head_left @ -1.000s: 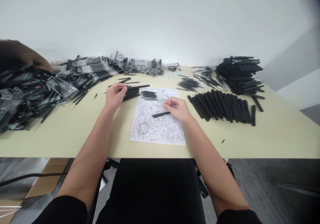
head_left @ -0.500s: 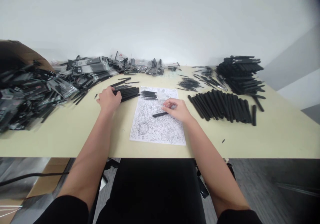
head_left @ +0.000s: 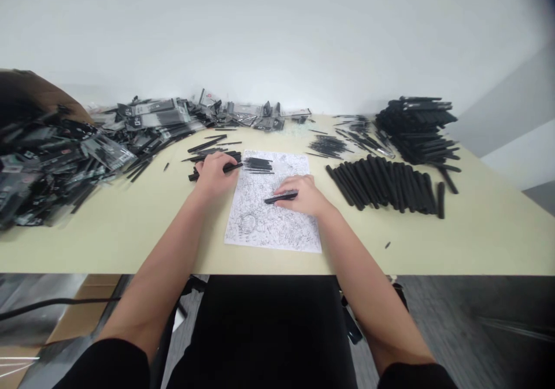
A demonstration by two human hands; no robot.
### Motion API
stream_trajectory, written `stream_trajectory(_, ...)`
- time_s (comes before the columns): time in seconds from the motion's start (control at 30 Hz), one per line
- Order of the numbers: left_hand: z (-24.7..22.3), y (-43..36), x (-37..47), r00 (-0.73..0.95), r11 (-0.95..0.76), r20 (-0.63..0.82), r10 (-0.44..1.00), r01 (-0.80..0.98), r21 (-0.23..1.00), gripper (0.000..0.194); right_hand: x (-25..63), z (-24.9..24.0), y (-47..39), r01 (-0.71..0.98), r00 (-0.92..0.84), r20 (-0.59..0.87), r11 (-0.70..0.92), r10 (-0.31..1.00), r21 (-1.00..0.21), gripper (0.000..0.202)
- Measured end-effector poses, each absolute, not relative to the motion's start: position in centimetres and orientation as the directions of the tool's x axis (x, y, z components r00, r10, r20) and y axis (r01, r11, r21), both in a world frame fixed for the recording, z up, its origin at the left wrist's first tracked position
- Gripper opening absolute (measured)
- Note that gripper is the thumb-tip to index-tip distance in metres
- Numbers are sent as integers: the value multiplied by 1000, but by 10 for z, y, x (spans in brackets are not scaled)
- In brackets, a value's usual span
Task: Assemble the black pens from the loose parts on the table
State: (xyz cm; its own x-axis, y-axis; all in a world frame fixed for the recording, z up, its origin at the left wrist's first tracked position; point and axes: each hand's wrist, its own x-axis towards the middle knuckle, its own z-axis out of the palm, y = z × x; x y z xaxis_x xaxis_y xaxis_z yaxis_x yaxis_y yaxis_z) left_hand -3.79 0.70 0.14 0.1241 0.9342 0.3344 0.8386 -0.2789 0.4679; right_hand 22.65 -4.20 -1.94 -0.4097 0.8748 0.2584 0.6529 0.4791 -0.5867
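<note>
My left hand (head_left: 215,172) is at the pile of black pens (head_left: 195,175) left of the paper, its fingers closed round a black pen (head_left: 233,167) that points right. Over the scribbled white paper (head_left: 277,233), my right hand (head_left: 301,194) pinches a black pen (head_left: 273,199), which lies low above the sheet or on it. A small row of thin black refills (head_left: 259,165) rests on the paper's upper left part.
Packaged pens (head_left: 156,117) heap up at the left beside a brown box (head_left: 43,91). On the right lie a row of thick black pens (head_left: 381,184), a stack of black pens (head_left: 411,123) and loose thin refills (head_left: 328,145).
My left hand has moved right along the pen pile and now grips a pen. My right hand has closed on the pen that lay under its fingers.
</note>
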Motion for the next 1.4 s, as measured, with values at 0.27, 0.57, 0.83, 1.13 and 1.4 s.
stream_trajectory(0.27,-1,-5,-18,499,-582,301,813,700,412,30,223,-19,-41,695,-413,228,466,882,-547,8)
stream_trajectory(0.57,-11,-8,-6,625,-676,288,725,565,474,26,222,-28,-37,670,-369,358,512,858,-537,11)
stream_trajectory(0.83,-2,6,-21,370,-587,459,808,571,574,18,229,-27,-35,701,-179,368,380,913,-603,24)
stream_trajectory(1.13,-2,12,-31,131,-431,448,885,596,678,11,232,-31,-31,695,-152,373,368,915,-618,19)
stream_trajectory(1.4,2,9,-26,177,-437,417,891,583,685,36,233,-29,-32,703,-118,389,354,914,-618,8)
